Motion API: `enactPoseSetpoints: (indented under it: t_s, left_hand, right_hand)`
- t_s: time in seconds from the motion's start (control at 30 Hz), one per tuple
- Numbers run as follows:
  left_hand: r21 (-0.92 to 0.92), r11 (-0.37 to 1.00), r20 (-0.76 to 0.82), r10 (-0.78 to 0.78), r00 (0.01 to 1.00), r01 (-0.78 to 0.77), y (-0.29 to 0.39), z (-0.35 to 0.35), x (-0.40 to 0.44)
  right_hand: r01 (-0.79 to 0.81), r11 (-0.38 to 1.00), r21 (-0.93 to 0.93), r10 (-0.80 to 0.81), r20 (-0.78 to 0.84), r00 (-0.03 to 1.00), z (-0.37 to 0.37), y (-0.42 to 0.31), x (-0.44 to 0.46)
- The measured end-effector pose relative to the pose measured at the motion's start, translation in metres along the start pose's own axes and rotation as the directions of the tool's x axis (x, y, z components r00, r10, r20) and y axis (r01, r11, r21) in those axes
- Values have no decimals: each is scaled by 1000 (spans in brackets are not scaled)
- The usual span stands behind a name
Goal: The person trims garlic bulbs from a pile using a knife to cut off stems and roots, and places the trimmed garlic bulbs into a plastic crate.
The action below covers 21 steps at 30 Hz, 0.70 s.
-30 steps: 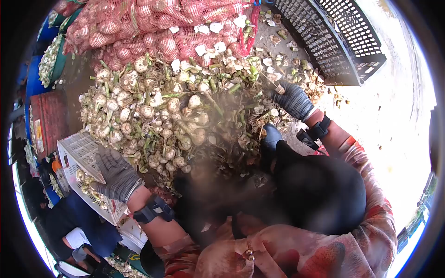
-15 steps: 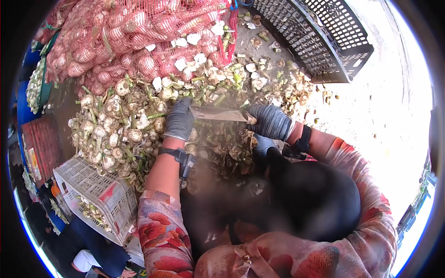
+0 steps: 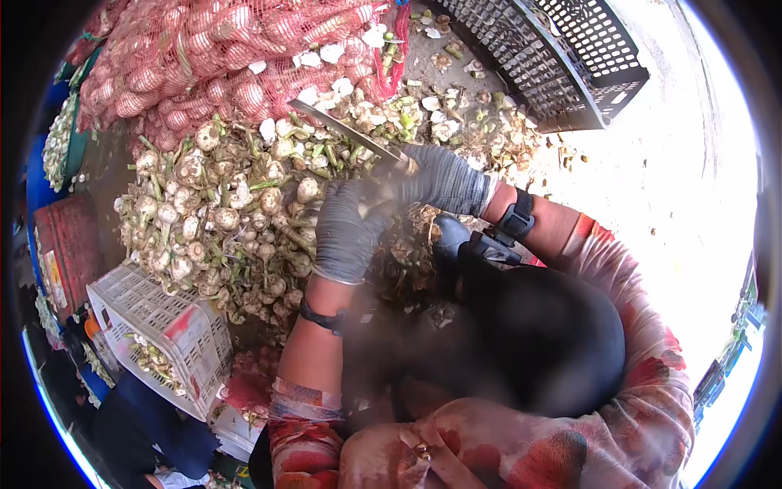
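Observation:
My right hand (image 3: 448, 179), in a grey striped glove, is closed round the handle of a knife (image 3: 346, 130). The blade points up and left over the pile. My left hand (image 3: 349, 232), gloved in grey too, is right beside it, its fingers curled near the handle. What the left fingers hold, if anything, is blurred and partly hidden. A heap of garlic bulbs with stems (image 3: 226, 218) spreads to the left of my hands. Cut stems and peelings (image 3: 489, 134) lie above and right of them.
Red mesh sacks of garlic (image 3: 236, 49) are at the top left. A black crate (image 3: 529, 61) stands at the upper right. A white crate (image 3: 155, 297) holding garlic is at lower left, near a co-worker in dark clothes (image 3: 151, 424). My boot (image 3: 450, 236) is below my hands.
My left hand has gone from the white crate to the blade, then down beside my right hand. The knife has tilted up and left. The camera view has shifted slightly.

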State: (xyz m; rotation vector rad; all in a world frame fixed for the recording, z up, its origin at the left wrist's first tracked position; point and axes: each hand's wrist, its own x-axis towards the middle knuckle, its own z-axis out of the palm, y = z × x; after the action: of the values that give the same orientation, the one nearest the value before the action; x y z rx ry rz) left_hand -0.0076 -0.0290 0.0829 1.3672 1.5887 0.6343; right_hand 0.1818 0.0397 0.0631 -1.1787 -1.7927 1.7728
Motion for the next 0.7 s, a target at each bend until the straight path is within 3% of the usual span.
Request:
enactPoseSetpoints:
  t_s: [0.03, 0.07, 0.1, 0.13, 0.17, 0.23, 0.27, 0.37, 0.4, 0.43, 0.5, 0.57, 0.6, 0.7]
  left_hand:
    - [75, 995, -64, 66, 996, -61, 5, 0, 1]
    - [-12, 997, -133, 72, 989, -74, 3, 2, -4]
    - [-7, 997, -143, 74, 987, -75, 2, 2, -8]
    - [-399, 915, -111, 21, 994, -64, 6, 3, -11]
    - [-729, 684, -55, -17, 998, -28, 10, 3, -14]
    - [-699, 715, 15, 15, 1000, 0, 10, 2, -10]
    - [-671, 741, 10, 16, 1000, -6, 5, 6, -8]
    - [-599, 801, 19, 2, 1000, 9, 3, 10, -1]
    - [-618, 786, -7, -8, 1000, 1, -7, 11, -1]
    - [-638, 770, -35, -19, 999, -7, -13, 11, -1]
    - [-568, 822, 45, -19, 999, 41, 8, -5, 0]
    - [-494, 865, 129, -26, 991, 87, -4, -9, -3]
    - [-205, 969, 46, 149, 988, -137, -38, -4, -8]
    - [-425, 897, 5, 137, 991, -122, -58, 8, -23]
  right_hand:
    - [14, 997, 76, -16, 29, 999, -2, -16, 4]
    - [22, 997, 75, -25, 32, 999, -7, -31, 5]
    - [-182, 983, 9, 181, 88, 980, -13, -45, 7]
    - [-378, 923, -69, 384, 130, 914, -16, -51, 9]
    - [-380, 922, -69, 386, 136, 912, -12, -37, 9]
    - [-336, 827, 451, 294, 163, 942, 0, -6, 7]
    - [-342, 823, 454, 299, 165, 940, 0, -2, 6]
    - [-131, 990, 59, 126, 78, 989, -3, -8, 3]
    - [-66, 994, -88, 60, -68, 996, -2, -2, 1]
    - [-62, 994, -89, 57, -66, 996, -8, -4, -4]
    - [63, 819, -570, -78, -1, 997, -23, -15, -16]
    - [128, 743, -657, -110, 68, 992, -24, -33, -28]
    - [196, 728, -657, -164, 110, 980, -23, -38, -33]
    - [258, 691, -676, -193, 171, 966, -19, -34, -34]
